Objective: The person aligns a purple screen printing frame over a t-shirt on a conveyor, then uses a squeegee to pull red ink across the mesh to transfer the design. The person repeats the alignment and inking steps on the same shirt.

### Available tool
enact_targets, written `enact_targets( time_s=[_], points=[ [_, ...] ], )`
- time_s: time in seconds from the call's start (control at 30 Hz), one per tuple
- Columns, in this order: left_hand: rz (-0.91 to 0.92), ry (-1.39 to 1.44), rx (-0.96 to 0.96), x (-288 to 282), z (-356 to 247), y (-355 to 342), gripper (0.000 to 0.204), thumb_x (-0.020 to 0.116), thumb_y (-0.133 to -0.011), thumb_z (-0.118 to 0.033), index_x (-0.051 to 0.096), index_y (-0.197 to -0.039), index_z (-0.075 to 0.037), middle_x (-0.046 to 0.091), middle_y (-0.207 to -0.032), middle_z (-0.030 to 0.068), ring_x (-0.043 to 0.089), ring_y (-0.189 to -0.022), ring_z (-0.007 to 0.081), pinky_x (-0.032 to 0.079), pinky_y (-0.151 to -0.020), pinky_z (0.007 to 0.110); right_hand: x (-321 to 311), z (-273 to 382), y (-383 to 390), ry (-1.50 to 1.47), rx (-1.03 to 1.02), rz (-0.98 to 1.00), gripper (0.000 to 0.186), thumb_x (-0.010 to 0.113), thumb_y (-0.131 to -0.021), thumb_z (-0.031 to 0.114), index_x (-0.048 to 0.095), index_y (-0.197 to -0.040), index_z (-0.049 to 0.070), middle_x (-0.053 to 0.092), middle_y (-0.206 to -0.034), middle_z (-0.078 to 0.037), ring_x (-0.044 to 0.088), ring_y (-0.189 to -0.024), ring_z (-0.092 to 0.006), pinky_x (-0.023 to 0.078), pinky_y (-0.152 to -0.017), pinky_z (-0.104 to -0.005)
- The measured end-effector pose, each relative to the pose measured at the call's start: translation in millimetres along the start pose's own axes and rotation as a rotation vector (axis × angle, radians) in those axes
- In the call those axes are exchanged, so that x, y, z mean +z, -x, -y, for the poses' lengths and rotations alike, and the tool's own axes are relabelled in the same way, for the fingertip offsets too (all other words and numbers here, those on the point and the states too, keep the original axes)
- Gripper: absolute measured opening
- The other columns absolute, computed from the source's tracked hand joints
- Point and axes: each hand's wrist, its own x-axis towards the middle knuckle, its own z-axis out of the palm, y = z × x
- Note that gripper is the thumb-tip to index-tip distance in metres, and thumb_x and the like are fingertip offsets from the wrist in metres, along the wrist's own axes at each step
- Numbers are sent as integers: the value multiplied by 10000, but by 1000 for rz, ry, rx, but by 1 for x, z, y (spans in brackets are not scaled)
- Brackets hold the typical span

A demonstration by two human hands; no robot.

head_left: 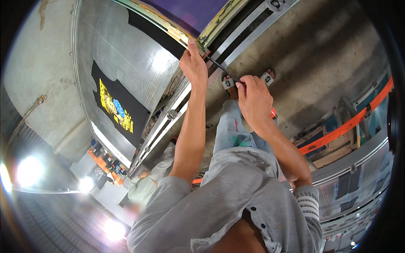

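My left hand (pixel 195 67) is closed at the near corner of a screen-printing frame (pixel 172 26), its thumb lying along the ink-crusted edge. Most of its fingers are hidden from me. The frame has purple mesh (pixel 190 12) and worn, yellow-green sides. To the right, my right hand (pixel 255 99) is wrapped round what looks like a screwdriver (pixel 219 66). Its thin dark shaft slants up and left to the frame's corner beside my left hand. A bit of its red end (pixel 274 113) shows past my palm; the tip is not clear.
A long metal-topped table (pixel 158 82) runs along the left, bearing a black shirt panel (pixel 120 107) with a yellow and blue print. A metal rail (pixel 249 31) passes beyond my feet. At right are an orange strap (pixel 346 126) and stacked frames (pixel 333 149). Another person (pixel 147 185) stands at lower left.
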Motion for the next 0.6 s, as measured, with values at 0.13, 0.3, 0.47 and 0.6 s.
enact_targets(
  time_s=[0.13,0.3,0.47,0.6],
  points=[
    [-21,-61,17,0,1,1,622,494,-1025,-507,474,-641,-17,468,-677,68,489,-644,145,540,-697,352,3,1,3,-87,62,160,186,576,-960,218,630,-1026,52,695,-926,-163,664,-848,-367,522,-727,-472],
    [-9,35,52,-1,-18,11,655,489,-1020,-528,390,-614,-23,336,-623,32,419,-609,140,480,-637,351,6,-9,-3,-362,115,239,187,559,-968,200,659,-988,42,692,-895,-183,657,-828,-395,504,-727,-480],
    [14,13,18,-2,-16,9,608,474,-1039,-480,385,-626,-43,344,-664,14,446,-626,121,556,-692,320,6,-4,-6,-307,103,183,179,565,-962,184,657,-971,30,684,-841,-181,637,-808,-416,482,-715,-487],
    [29,-19,17,-3,-11,6,597,461,-1042,-481,441,-657,-25,380,-674,22,461,-628,127,560,-698,327,15,-15,-9,-441,90,224,152,578,-956,157,645,-939,22,665,-769,-175,622,-695,-375,458,-634,-446]
  ],
)
